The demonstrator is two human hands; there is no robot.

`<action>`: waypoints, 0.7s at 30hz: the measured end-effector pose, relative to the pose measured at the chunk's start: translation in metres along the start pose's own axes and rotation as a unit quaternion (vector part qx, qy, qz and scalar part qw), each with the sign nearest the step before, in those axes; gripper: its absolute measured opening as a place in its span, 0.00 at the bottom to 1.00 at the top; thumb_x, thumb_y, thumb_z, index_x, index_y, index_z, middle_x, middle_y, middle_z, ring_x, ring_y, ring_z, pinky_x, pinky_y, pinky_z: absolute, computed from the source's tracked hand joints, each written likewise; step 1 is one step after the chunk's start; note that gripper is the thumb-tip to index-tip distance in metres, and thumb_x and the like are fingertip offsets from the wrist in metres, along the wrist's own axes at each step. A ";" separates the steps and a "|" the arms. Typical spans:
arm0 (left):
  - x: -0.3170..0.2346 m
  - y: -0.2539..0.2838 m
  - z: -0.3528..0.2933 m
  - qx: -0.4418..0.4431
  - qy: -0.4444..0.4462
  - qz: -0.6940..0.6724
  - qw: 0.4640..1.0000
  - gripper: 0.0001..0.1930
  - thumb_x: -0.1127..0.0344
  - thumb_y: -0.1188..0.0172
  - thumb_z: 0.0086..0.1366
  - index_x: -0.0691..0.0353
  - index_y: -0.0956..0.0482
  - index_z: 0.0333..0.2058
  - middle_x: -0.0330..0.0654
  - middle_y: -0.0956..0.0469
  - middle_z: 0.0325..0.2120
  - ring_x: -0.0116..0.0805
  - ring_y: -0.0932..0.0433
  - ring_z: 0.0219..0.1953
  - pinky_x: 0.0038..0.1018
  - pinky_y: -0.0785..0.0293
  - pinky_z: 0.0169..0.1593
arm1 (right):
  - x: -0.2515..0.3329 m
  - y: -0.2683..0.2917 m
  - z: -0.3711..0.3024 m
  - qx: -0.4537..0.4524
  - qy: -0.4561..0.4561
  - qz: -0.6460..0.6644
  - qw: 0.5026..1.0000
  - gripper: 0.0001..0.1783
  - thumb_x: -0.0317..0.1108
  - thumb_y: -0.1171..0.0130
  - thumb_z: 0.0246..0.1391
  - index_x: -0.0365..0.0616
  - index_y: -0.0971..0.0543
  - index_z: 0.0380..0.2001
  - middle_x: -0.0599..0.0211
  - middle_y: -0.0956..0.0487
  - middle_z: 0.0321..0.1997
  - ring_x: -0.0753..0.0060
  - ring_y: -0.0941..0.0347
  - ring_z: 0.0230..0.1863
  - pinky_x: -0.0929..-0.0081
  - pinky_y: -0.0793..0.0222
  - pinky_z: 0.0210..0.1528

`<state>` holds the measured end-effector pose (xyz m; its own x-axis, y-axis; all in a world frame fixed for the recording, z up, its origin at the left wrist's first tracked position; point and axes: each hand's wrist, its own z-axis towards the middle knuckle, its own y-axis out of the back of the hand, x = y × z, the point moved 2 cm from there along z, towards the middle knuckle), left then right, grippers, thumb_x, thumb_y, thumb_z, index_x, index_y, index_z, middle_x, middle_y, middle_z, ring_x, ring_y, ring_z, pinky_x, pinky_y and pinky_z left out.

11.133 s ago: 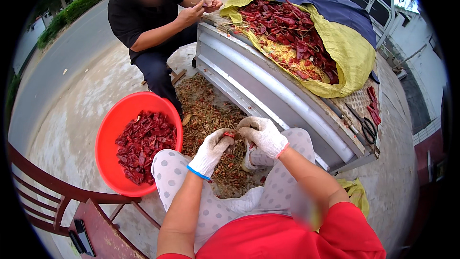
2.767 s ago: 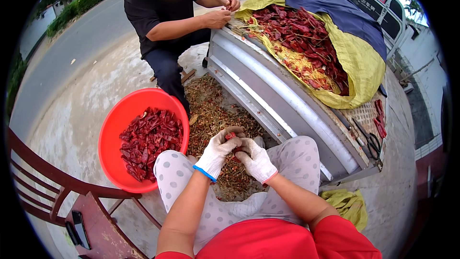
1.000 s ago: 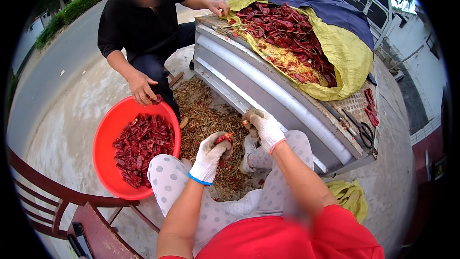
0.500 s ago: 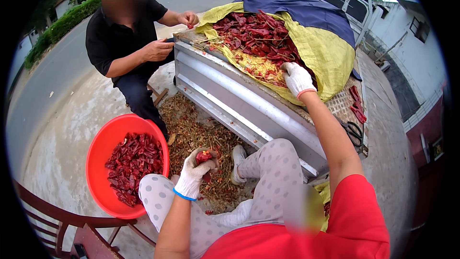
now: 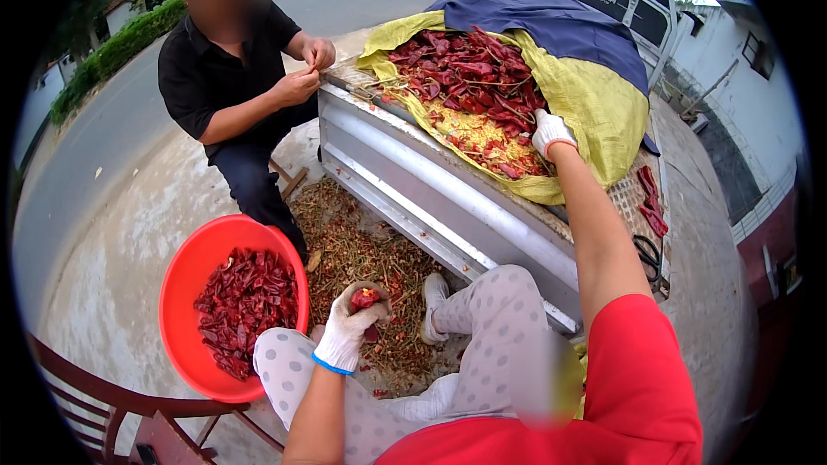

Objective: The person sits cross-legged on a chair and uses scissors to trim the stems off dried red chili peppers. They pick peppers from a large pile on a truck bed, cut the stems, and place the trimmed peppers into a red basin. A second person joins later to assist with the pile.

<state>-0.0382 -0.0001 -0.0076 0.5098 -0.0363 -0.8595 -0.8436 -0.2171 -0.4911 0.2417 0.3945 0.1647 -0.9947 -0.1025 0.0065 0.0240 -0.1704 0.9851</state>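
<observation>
My left hand (image 5: 349, 327), in a white knit glove with a blue cuff, is closed around a dried red chili pepper (image 5: 364, 299) above my lap. More red shows below its fingers. At the right edge of a heap of dried chili peppers (image 5: 465, 66), my right hand (image 5: 552, 132), gloved in white, reaches in beside a yellow woven sack (image 5: 594, 125). Its fingertips are partly hidden, so I cannot tell if they grip anything. Loose yellow seeds (image 5: 469, 131) lie in front of the heap. To the left stands a red basin (image 5: 178, 293) with torn pepper pieces (image 5: 245, 310).
Across the truck bed's corner (image 5: 345, 77) a person in black (image 5: 215, 77) sits, hands together. Scissors (image 5: 648, 257) and a few peppers (image 5: 652, 201) lie at the bed's right end. Stems and scraps (image 5: 370, 250) cover the ground below. A dark red chair (image 5: 112, 392) is at lower left.
My right hand has moved a little right and deeper into the pepper heap's edge. The other person's hands have come together. My left hand keeps its pepper.
</observation>
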 end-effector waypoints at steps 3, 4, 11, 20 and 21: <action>-0.001 -0.005 -0.002 0.000 -0.002 0.031 1.000 0.14 0.81 0.40 0.50 0.68 0.25 0.38 0.44 0.22 0.29 0.33 0.23 0.31 0.28 0.23 0.36 | 0.000 -0.003 -0.006 0.002 0.034 0.048 0.998 0.26 0.25 0.46 0.49 0.45 0.26 0.55 0.44 0.22 0.53 0.41 0.26 0.54 0.57 0.29 0.56; -0.003 -0.005 0.000 0.001 -0.005 0.035 0.999 0.14 0.81 0.40 0.50 0.68 0.25 0.38 0.44 0.22 0.29 0.33 0.23 0.31 0.28 0.23 0.36 | 0.000 -0.002 -0.001 0.010 0.058 0.083 0.995 0.27 0.26 0.45 0.48 0.44 0.26 0.56 0.45 0.22 0.54 0.43 0.26 0.56 0.59 0.30 0.58; -0.004 -0.006 0.001 0.014 0.000 0.025 1.000 0.15 0.80 0.40 0.51 0.69 0.25 0.39 0.45 0.22 0.30 0.33 0.22 0.32 0.28 0.23 0.38 | 0.018 0.035 -0.029 0.018 0.090 0.257 0.962 0.21 0.31 0.39 0.48 0.44 0.19 0.49 0.51 0.19 0.50 0.49 0.24 0.54 0.65 0.30 0.57; -0.007 -0.005 0.001 -0.005 0.000 0.030 1.000 0.16 0.79 0.40 0.52 0.69 0.25 0.41 0.45 0.21 0.31 0.32 0.22 0.32 0.27 0.23 0.37 | 0.007 0.029 -0.006 -0.097 0.113 -0.066 0.987 0.14 0.40 0.42 0.55 0.42 0.17 0.36 0.47 0.19 0.42 0.44 0.23 0.49 0.55 0.27 0.53; -0.005 -0.005 0.002 -0.004 -0.001 0.028 1.000 0.16 0.79 0.40 0.52 0.69 0.25 0.41 0.45 0.21 0.31 0.32 0.22 0.32 0.26 0.23 0.37 | 0.007 0.028 -0.004 -0.109 0.123 -0.066 0.984 0.15 0.41 0.42 0.54 0.42 0.17 0.35 0.48 0.20 0.42 0.44 0.23 0.48 0.55 0.27 0.52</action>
<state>-0.0369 0.0033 -0.0017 0.4615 -0.0463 -0.8859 -0.8695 -0.2217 -0.4414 0.2353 0.3854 0.1919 -0.9370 -0.2948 -0.1876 -0.0568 -0.4013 0.9142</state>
